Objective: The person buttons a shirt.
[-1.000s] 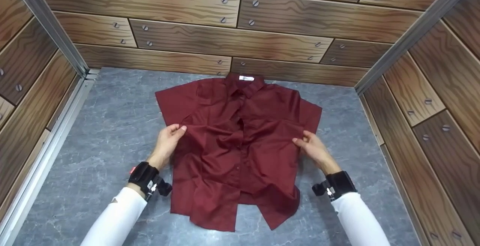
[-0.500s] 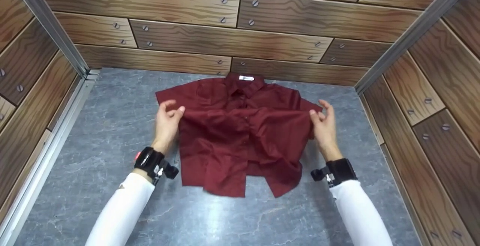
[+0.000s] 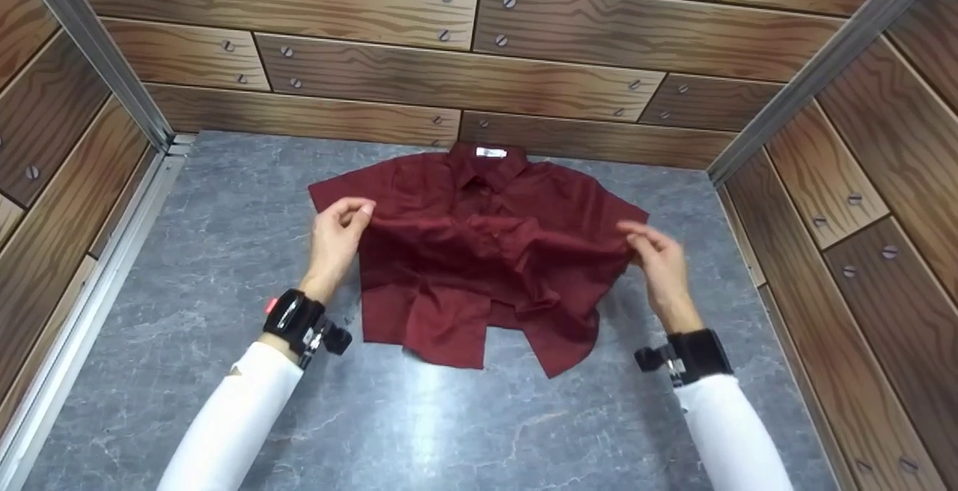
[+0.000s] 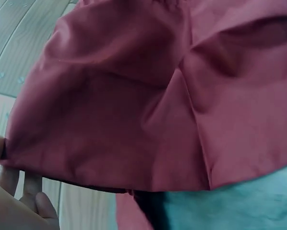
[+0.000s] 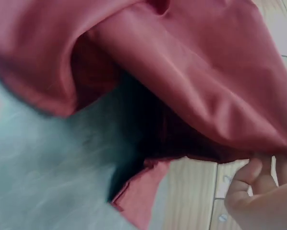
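A dark red short-sleeved shirt lies front up, its collar with a white label toward the back wall. Its lower half is drawn up in a loose fold across the chest, and the hem hangs toward the near side. On the left, my left hand pinches the side of the shirt between thumb and fingers, just below the sleeve. Opposite it, my right hand holds the other side near the right sleeve, its fingers partly behind the cloth. The left wrist view shows the left fingertips at a corner of the cloth.
Grey marbled floor surrounds the shirt. A wood-patterned wall stands close behind the collar, with similar walls at left and right. Metal rails run along the corners. Black cameras are strapped to both wrists.
Both hands have moved away toward the collar, drawing the shirt's lower part and hem with them. In the last half second my right hand shifted slightly right and nearer, and the fold slackened.
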Available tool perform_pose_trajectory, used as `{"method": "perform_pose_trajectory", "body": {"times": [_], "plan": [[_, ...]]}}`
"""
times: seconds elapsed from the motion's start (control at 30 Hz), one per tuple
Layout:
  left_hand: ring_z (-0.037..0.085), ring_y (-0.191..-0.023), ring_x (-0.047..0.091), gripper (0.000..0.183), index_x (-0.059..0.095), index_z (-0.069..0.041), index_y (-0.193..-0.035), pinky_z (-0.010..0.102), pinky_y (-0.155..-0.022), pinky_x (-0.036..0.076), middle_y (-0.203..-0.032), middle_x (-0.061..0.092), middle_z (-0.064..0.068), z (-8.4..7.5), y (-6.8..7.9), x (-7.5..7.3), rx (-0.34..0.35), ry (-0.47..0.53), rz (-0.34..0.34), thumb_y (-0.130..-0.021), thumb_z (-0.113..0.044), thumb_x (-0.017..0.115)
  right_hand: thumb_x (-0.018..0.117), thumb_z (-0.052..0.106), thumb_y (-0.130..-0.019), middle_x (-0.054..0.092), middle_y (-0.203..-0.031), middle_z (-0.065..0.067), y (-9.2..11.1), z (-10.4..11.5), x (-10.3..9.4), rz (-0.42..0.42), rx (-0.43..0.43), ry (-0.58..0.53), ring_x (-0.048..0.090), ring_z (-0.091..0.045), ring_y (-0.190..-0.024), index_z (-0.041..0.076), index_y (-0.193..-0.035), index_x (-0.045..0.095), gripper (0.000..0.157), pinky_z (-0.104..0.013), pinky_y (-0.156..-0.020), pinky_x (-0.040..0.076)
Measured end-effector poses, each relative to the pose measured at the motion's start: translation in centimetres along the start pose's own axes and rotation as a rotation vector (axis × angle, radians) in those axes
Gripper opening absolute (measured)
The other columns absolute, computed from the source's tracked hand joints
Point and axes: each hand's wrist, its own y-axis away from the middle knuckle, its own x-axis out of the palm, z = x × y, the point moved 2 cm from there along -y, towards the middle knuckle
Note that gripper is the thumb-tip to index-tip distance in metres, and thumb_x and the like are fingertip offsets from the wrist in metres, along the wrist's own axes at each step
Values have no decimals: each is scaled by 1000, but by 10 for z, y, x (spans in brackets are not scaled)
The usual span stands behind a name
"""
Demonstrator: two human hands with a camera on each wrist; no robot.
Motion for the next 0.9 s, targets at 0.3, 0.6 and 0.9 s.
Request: {"method": "perform_pose_trajectory", "body": {"times": [0.3,0.6,0.9], "plan": [[3,-71,55,17,73,3,-108,19,-64,40,-85,72,3,30,29,-1,-69,-77,70,-95,-5,67,66,23,-102,74,-115,0,27,-33,-16,237,181,450,58,-4,-90,-3,-123,72,34,-24,-71,44],[12,-63,47,25,76,-5,-104,30,-62,37,-67,52,-6,57,48,-6,-98,-373,163,-81,-5,66,68,1,-93,68,-90,-8,42,-51,-13,515,108,617,58,-7,-76,-7,-108,68,17,-23,-70,48],[38,-91,62,9,77,-14,-86,56,-85,35,-89,67,8,59,62,4,207,-827,229,-78,-11,75,71,19,-89,60,-79,-1,43,-39,9,435,-204,1180,58,-22,-72,13,-88,71,6,-41,-64,47]]}}
